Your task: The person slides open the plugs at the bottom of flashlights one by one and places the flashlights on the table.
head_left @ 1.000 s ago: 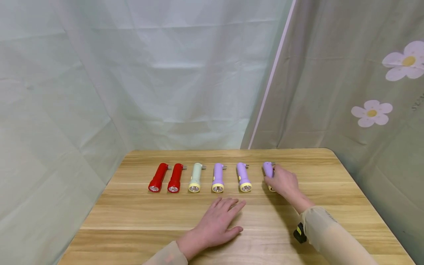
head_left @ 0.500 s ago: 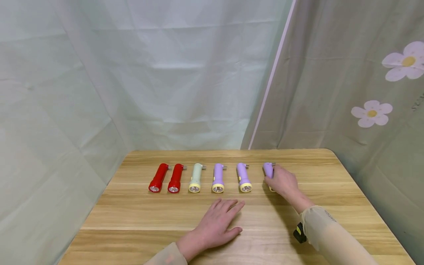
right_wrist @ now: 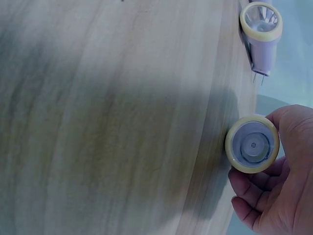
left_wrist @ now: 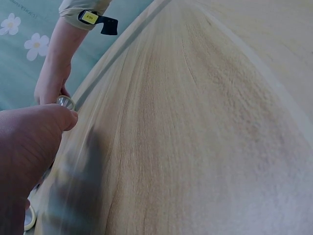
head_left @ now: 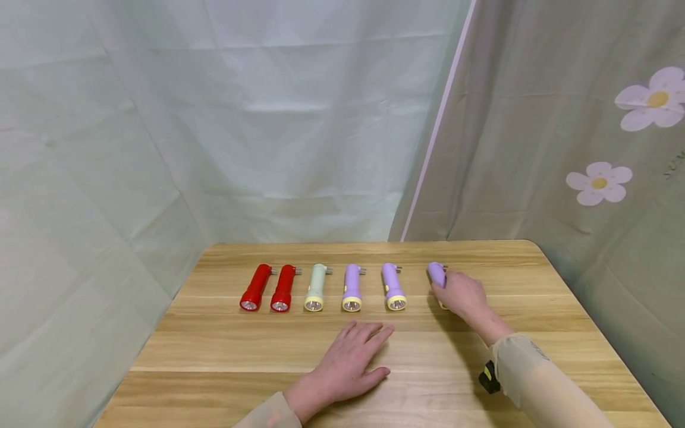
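Observation:
At the right end of a row of flashlights, my right hand [head_left: 461, 294] grips a purple flashlight [head_left: 436, 273] with a yellow rim. Its lens end [right_wrist: 253, 145] faces the right wrist camera, thumb on one side and curled fingers on the other; my hand hides most of its body in the head view. My left hand [head_left: 350, 362] lies on the table in front of the row, fingers extended and spread, holding nothing. Nearest beyond it are two more purple flashlights, a middle one [head_left: 352, 288] and one farther right [head_left: 393, 286], lying lens toward me.
Left of the purple ones lie a pale green flashlight [head_left: 316, 288] and two red ones, an inner red flashlight [head_left: 283, 288] and an outer red flashlight [head_left: 255, 288]. Metal plug prongs stick out near their far ends. Curtains [head_left: 299, 131] hang behind the wooden table [head_left: 225, 356].
My right hand has shifted slightly to the right, carrying the gripped purple flashlight with it. The left hand and the other flashlights stay practically where they were.

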